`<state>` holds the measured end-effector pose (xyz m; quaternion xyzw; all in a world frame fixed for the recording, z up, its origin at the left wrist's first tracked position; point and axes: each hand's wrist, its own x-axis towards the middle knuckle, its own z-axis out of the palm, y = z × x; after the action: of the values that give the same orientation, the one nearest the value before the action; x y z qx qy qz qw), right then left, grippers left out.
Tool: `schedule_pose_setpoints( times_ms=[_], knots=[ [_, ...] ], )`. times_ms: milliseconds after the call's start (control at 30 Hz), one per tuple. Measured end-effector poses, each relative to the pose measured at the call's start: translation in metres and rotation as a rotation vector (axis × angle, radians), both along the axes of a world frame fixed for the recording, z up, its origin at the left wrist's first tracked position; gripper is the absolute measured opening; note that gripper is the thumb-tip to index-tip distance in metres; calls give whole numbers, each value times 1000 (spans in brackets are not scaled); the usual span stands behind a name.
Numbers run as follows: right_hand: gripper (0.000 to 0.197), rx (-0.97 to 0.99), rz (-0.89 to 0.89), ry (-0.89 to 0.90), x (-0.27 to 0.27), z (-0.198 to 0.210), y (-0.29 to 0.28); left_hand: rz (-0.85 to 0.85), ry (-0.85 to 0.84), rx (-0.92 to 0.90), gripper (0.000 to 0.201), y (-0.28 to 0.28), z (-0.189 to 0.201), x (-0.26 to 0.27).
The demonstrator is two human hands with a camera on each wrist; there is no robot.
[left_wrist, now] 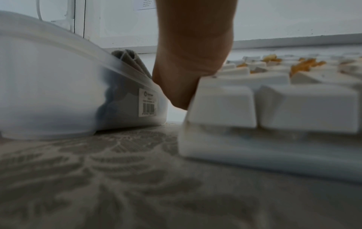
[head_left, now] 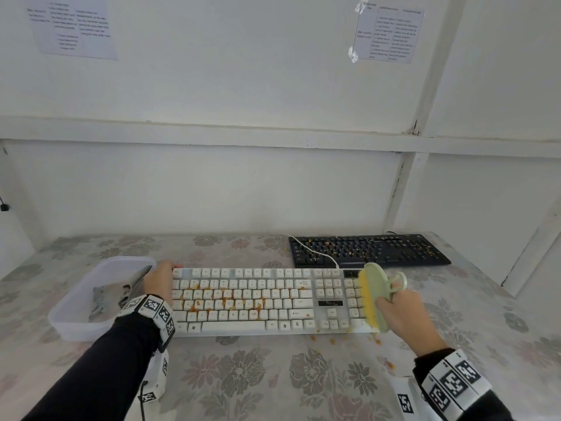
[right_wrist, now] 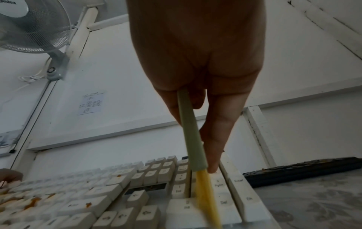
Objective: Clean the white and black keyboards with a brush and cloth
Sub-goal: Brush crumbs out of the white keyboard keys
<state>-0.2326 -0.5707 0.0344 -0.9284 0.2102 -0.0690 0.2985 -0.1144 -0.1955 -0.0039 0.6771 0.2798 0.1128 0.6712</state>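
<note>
While beside the tub (head_left: 60,319), left fingers (head_left: 170,265) round white keyboard's (head_left: 233,326) left edge; right fingers (right_wrist: 221,124) round brush (head_left: 378,281).

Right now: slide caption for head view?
Right hand holds brush against crumb-strewn white keyboard; left hand holds its left end.

Two keyboards show, the white keyboard (head_left: 243,299) and the black keyboard (head_left: 370,250). There is one brush (head_left: 376,287), one clear tub (head_left: 76,326) and one grey cloth (head_left: 133,282). The wall (head_left: 243,86) bears two printed sheets (head_left: 73,25) (head_left: 388,34) and one fan (right_wrist: 33,26).
</note>
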Motion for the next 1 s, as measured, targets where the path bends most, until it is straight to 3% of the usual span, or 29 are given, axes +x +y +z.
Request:
schedule_pose_setpoints(
  times_ms=[167, 300, 367, 467, 533, 633, 733, 900, 1000],
  knots=[
    [27, 18, 8, 11, -1, 6, -4, -5, 13, -53, 23, -1, 1, 0],
    [4, 20, 34, -285, 0, 12, -2, 1, 31, -61, 22, 1, -1, 3],
    [7, 23, 74, -364, 1, 14, 3, 4, 35, -62, 22, 2, -2, 3],
    [11, 16, 104, -266, 5, 9, 6, 4, 27, -70, 22, 0, 0, 0],
    [3, 2, 67, -138, 7, 5, 4, -9, 7, -88, 23, -2, 1, -1],
    [25, 2, 1, 11, 5, 5, 2, -3, 6, -98, 21, -3, 2, -2],
    [25, 59, 13, 62, 1, 11, 1, 7, 8, -69, 20, -1, 1, -1],
    [23, 105, 15, -63, 3, 23, 9, -17, 14, -37, 22, 0, 0, 0],
    [5, 156, 76, -162, 7, 21, 21, -1, 11, -61, 19, -1, -3, 1]
  ],
)
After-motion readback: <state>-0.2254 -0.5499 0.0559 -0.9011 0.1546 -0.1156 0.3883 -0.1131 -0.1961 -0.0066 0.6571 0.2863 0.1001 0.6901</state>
